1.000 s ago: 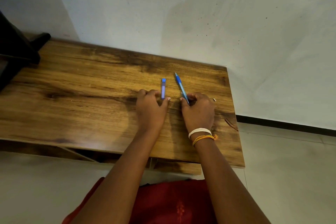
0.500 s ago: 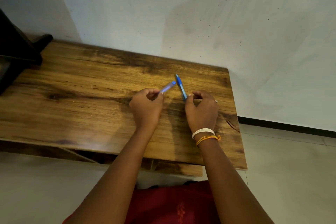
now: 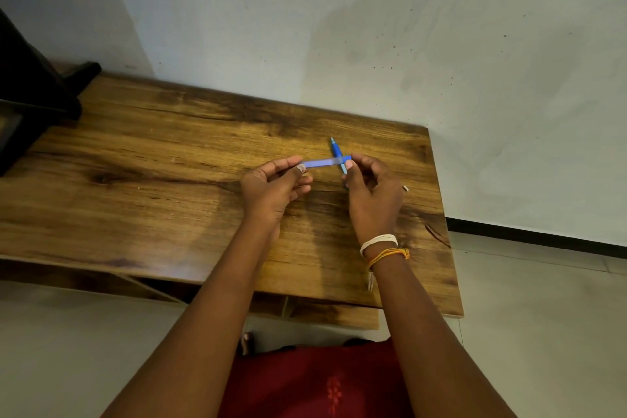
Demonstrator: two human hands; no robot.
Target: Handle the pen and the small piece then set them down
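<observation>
Blue pen cap (image 3: 322, 162) between both hands (image 3: 373, 195).

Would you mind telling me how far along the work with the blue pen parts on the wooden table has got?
Done: the translucent blue pen tube is off the wooden table, pinched by the left hand at one end and the right hand at the other. In hand: it is held level across the blue pen body. Left: the pieces look unjoined, and a small silver piece lies untouched beside the right hand.
</observation>
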